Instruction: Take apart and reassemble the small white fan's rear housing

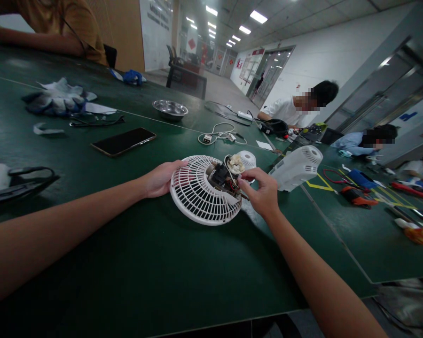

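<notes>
My left hand [164,179] is holding the round white fan cage [193,188] by its left side, with the thumb on top and the rim pinched in my grip. My right hand [262,190] is reaching in from the other side. Its thumb and first finger are bending close together by the wires [232,183], but I cannot tell which bit they are pinching, if any. The cage is tilting in front of me, over the middle of the bench [155,267], a good way in from the near edge. I cannot tell if its rim is touching the bench.

The dark motor [221,176] is sitting in the middle of the cage, and a lumpy cream piece [236,164] is sticking up at its top. Just behind, a white round cover [247,160] is peeking out. A white fan stand [296,169] is leaning to the right of my right hand.

A black phone [125,142] is lying flat to the left, past my left hand. A shiny bowl [170,110] is sitting nearer the far edge, and a white cord [220,136] is curling between it and the stand. Gloves [58,98] are lying in a heap toward the far left corner.
</notes>
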Tool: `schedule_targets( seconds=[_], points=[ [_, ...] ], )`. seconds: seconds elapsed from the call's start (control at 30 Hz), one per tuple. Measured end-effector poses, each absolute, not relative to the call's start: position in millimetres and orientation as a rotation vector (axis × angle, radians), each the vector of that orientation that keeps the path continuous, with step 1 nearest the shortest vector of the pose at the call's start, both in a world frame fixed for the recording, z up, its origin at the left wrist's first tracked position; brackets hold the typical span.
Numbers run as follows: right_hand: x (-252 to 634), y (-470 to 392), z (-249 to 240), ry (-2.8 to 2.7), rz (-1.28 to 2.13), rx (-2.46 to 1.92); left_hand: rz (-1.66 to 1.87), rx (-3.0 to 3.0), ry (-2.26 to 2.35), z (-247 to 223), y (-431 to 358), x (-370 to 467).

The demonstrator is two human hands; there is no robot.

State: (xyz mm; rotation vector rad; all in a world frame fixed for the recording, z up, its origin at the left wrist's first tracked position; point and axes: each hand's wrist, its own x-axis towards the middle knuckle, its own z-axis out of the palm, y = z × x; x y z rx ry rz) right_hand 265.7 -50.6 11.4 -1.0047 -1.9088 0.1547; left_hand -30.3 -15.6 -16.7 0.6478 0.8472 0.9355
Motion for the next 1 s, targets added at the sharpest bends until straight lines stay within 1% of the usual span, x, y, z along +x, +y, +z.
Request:
schedule_targets(
  seconds=[0.23, 0.43, 0.5, 0.6, 0.67, 0.77, 0.87, 0.93, 1.0],
  points=[
    [265.3, -51.4, 11.0, -1.914, 0.079, -1.035, 0.951, 0.641, 0.846, -15.7, -16.6, -28.7],
    [280.0, -41.9, 5.2, -1.897, 0.112, -1.000, 0.948, 0.664, 0.835, -20.7, -15.2, -31.2],
    [294.1, -30.5, 1.3, -1.785, 0.059, -1.047, 0.948, 0.665, 0.833, -21.5, -14.3, -30.8],
    [316.3, -9.9, -9.3, -1.623, 0.013, -1.251, 0.962, 0.648, 0.865, -19.6, -13.9, -28.3],
    [325.9, 2.0, -19.1, -1.657, 0.117, -1.356, 0.973, 0.632, 0.895, -16.3, -14.9, -26.0],
    [329.4, 13.1, -33.2, -1.771, 0.323, -1.365, 0.989, 0.611, 0.920, -10.2, -17.8, -23.1],
    [326.3, 17.3, -39.9, -1.796, 0.396, -1.369, 1.007, 0.587, 0.925, -6.4, -20.1, -21.4],
    [324.0, 18.1, -39.1, -1.720, 0.400, -1.417, 1.020, 0.577, 0.917, -5.9, -20.9, -20.7],
    [320.5, 17.3, -34.3, -1.519, 0.464, -1.429, 1.039, 0.577, 0.914, -6.0, -21.5, -19.8]
  ],
)
